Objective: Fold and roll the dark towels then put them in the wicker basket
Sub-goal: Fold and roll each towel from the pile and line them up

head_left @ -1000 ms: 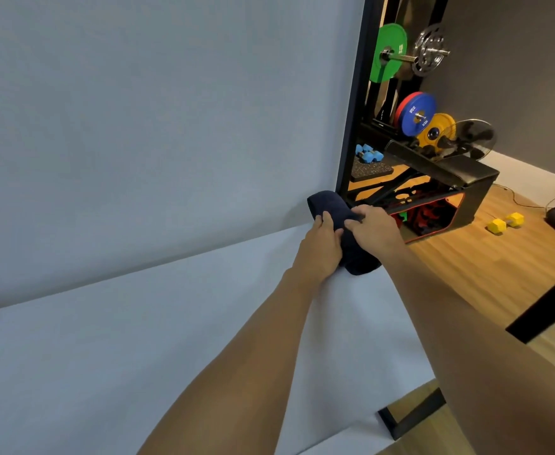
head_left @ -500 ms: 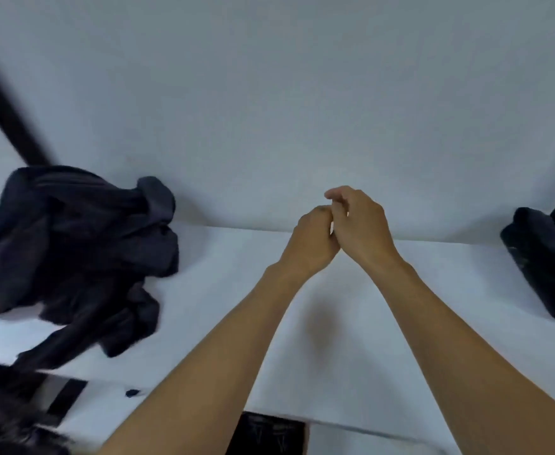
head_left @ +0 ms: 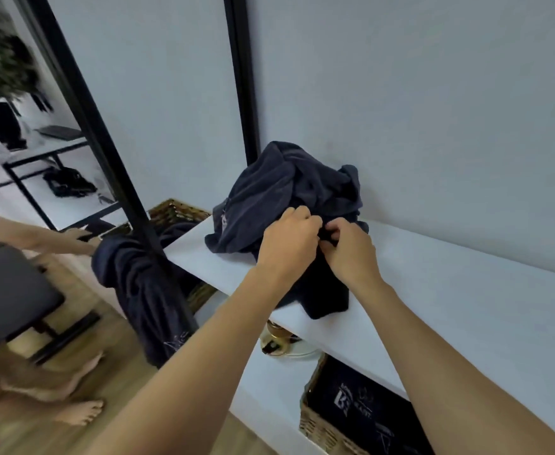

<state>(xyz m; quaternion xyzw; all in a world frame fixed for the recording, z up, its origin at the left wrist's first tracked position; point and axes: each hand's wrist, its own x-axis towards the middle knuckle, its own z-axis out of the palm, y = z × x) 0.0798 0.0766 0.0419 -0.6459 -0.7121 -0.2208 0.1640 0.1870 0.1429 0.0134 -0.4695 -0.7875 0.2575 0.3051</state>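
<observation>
L hand (head_left: 289,244) & R hand (head_left: 348,254), side by side, each pinch cloth at towel pile (head_left: 286,188) front; pile just beyond the 2, basket (head_left: 315,428) below-right.

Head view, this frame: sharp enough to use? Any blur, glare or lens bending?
Head view: left hand, right hand and dark towel pile sharp at centre; plant top left smeared by blur; black post leans from wide-angle distortion; soft light, no glare on white shelf; towel folds below the hands sink into black.
</observation>
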